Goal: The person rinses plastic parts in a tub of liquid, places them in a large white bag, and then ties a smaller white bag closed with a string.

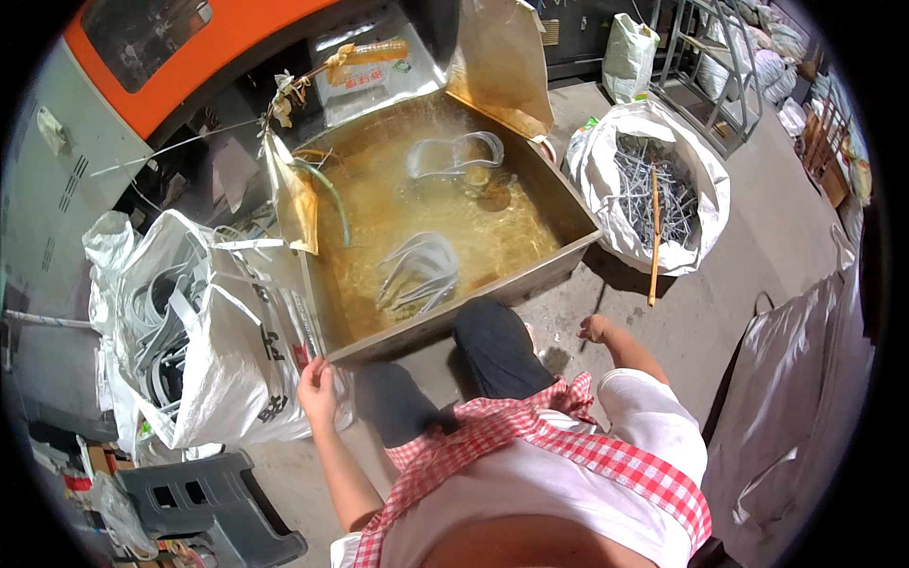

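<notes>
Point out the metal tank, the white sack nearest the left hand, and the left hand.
metal tank [454,310]: head view, near rim.
white sack [237,379]: head view, front side.
left hand [317,388]: head view, back of hand.

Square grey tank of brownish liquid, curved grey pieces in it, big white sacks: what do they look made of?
Tank: likely sheet metal, dull grey folded rim. Curved pieces: probably pale metal or plastic; unclear through liquid. Sacks: woven plastic, crinkled matte white. Left hand rests at the tank's corner.

Dull metal tank [559,256], glossy metal strips [421,270], woven plastic sack [237,369]
</notes>
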Tool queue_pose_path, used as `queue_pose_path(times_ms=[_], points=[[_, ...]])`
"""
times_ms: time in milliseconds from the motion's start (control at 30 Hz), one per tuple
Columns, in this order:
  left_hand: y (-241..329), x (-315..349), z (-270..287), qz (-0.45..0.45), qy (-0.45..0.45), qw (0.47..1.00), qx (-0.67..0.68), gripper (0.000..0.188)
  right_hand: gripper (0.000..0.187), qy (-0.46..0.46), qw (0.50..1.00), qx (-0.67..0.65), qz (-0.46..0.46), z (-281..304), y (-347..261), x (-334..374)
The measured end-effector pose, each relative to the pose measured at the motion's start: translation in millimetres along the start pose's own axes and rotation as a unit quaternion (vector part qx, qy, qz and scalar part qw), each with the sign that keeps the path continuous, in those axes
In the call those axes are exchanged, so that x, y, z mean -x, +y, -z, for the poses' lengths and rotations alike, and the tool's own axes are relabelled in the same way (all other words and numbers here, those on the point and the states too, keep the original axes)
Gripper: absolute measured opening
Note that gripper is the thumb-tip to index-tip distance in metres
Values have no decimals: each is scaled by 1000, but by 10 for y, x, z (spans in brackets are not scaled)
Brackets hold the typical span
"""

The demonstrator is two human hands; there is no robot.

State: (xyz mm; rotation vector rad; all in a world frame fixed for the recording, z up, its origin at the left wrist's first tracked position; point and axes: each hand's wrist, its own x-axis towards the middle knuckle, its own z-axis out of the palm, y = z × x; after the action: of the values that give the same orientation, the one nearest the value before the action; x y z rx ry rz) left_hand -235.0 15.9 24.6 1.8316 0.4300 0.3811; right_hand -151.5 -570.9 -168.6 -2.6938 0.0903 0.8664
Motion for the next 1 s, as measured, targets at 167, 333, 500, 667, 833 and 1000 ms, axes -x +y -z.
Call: queue_pose_path(times_ms=[167,333,500,667,833,1000], points=[[158,-31,-68,-11,-10,1000,-2,31,40,52,998,-32,2,-123,-108,87],[599,-190,-525,-22,-78,997,-17,32,29,199,973,-98,59,516,-641,87],[673,-487,-1238,-74,-179,981,-21,29,27,246,953,-105,145,1224,-1101,-346],[624,-760,-1927,-72,-270,959,-52,32,27,147,977,48,146,1597,-1327,-1255],[261,-975,-2303,-29,-293,956,-8,29,34,80,984,119,107,1564,-1469,-2499],[364,-1214,-2291,-33,-430,872,-231,32,38,103,985,115,78,1378,-1692,-3596]])
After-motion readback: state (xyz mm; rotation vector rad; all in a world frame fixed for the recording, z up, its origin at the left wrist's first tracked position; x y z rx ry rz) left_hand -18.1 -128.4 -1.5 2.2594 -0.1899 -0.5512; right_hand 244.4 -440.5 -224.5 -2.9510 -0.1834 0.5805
